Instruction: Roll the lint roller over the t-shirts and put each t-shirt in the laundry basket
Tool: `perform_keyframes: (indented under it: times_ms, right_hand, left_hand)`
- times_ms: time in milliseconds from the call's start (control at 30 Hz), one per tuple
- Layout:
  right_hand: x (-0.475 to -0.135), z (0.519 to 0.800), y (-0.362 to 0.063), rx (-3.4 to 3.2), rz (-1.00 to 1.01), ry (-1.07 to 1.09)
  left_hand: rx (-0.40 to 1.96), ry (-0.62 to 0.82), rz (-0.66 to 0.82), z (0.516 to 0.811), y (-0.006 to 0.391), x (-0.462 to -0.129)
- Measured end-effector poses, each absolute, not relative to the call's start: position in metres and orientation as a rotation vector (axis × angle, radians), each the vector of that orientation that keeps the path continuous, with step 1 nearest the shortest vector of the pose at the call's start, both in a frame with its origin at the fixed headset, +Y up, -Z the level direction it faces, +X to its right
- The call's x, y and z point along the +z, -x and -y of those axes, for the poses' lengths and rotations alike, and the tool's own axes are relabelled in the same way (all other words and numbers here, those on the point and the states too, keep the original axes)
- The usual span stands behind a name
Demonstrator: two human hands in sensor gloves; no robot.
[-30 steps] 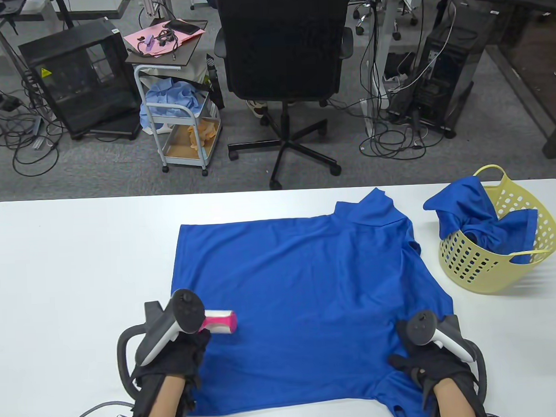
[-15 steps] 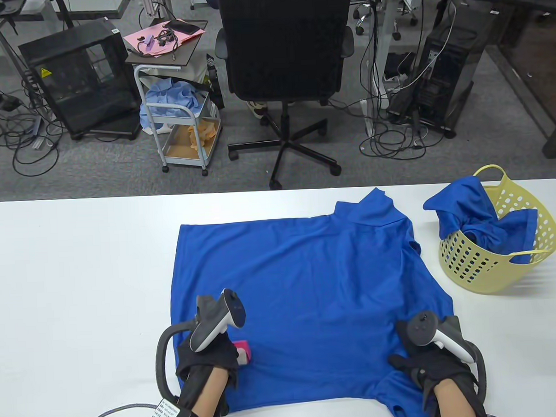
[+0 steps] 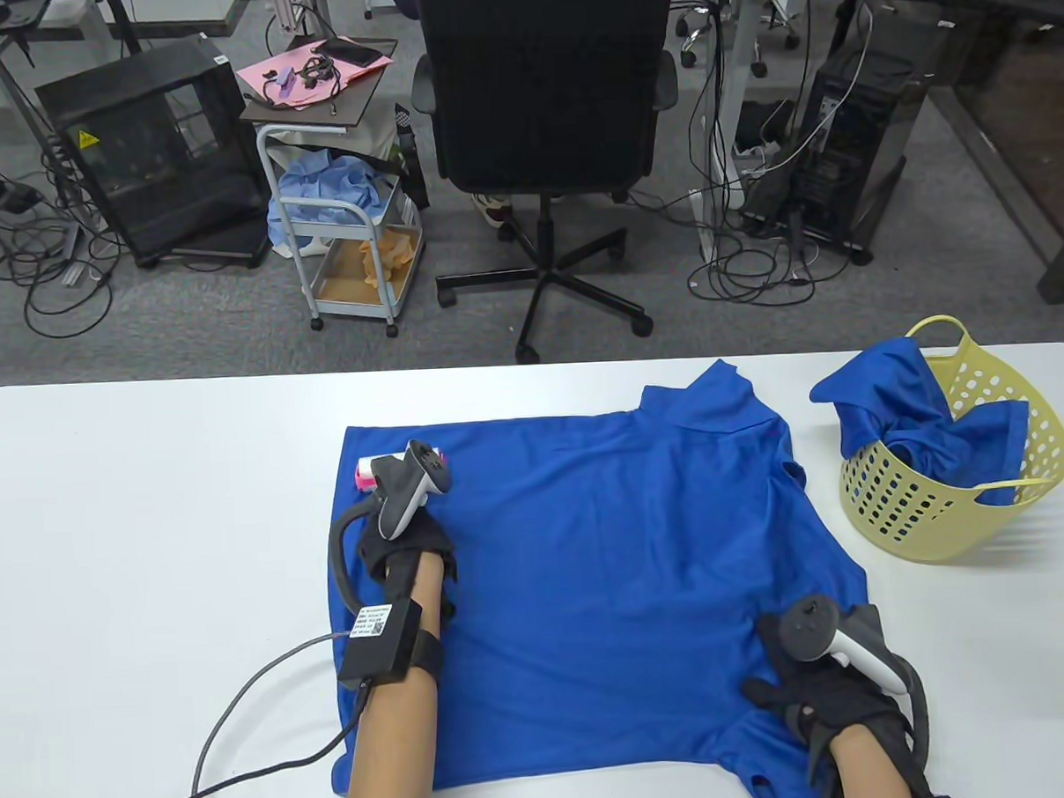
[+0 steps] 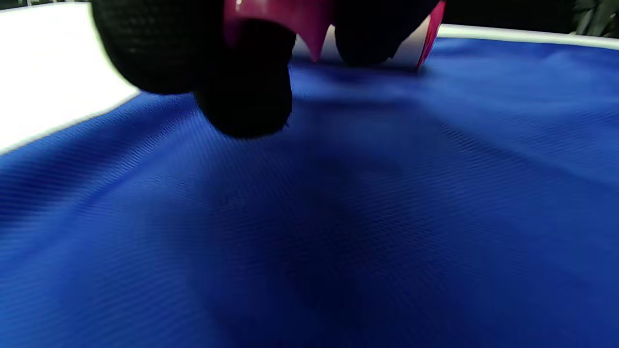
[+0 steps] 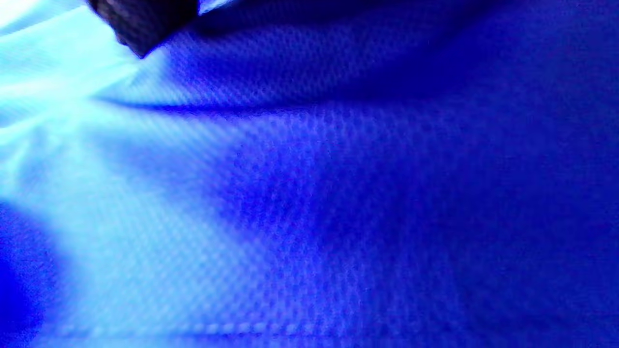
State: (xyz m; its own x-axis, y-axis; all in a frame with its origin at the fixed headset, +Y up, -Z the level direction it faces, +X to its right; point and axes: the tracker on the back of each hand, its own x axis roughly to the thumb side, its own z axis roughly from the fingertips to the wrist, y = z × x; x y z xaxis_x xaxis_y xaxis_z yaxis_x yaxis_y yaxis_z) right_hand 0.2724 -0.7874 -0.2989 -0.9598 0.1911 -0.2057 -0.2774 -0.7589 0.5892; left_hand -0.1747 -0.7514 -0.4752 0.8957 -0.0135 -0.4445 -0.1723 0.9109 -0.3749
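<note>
Inside laundry basket: crumpled blue t-shirt.

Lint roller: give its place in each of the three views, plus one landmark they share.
Table view: the lint roller lies at the far left corner of the spread t-shirt, mostly hidden under the left hand.
Left wrist view: top centre, pink and white, behind the gloved fingers, on the shirt.
Right wrist view: not in it.
Shared landmark: the blue t-shirt fabric.
</note>
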Motion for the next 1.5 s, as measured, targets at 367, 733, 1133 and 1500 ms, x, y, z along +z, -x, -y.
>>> perform_keyframes:
  times_ms: [367, 733, 1133, 1500]
  right_hand:
    - [-0.299, 0.787, -0.273, 2.722, -0.943, 0.192]
    - [-0.299, 0.788, -0.273, 2.723, -0.930, 0.196]
    - [-0.297, 0.789, -0.273, 2.719, -0.935, 0.188]
    - [-0.297, 0.790, -0.272, 2.688, -0.913, 0.195]
  left_hand:
    - [0.158, 0.371, -0.311, 0.710, 0.184, -0.452]
    - [0.044, 0.644, -0.070, 0.632, 0.131, -0.324]
    - [-0.029, 0.531, -0.094, 0.671, 0.067, -0.343]
    - [0.039, 0.659, -0.234, 0.666, 0.065, -0.419]
